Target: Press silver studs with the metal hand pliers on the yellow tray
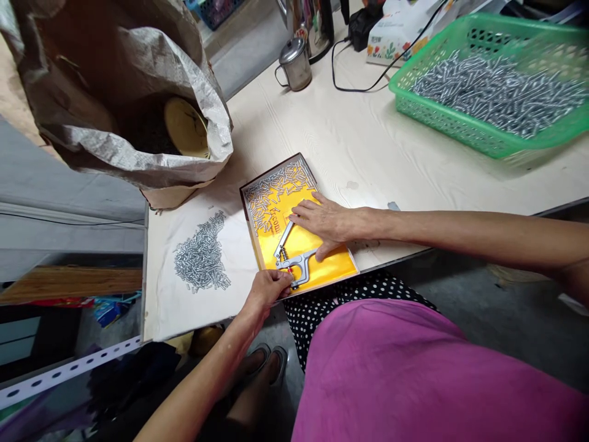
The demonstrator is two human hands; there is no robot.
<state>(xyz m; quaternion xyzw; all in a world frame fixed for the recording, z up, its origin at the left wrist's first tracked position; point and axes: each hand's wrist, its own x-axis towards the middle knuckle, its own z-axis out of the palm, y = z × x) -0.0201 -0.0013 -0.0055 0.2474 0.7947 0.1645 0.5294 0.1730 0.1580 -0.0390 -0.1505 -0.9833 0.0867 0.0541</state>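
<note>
I observe the pliers (302, 261) over the tray (338, 265) at six o'clock. Right hand (329, 222) grips the spread handles (285, 238), fingers wide. Left hand (270, 287) is narrowed at the nose (297, 283); contents indeterminable. Pins (267, 187) lie at the tray's eleven o'clock.

The person wears a plain magenta top (391, 374), its cloth unprinted, softly creased and a little darker in places, with a rounded front edge. Beneath it shows black cloth (306, 322) thickly sprinkled with small, round white dots; whether it is a skirt or trousers cannot be told. Both forearms (442, 232) are slender and bare down to the wrists, and the hands (324, 220) are bare too, with slim fingers.
</note>
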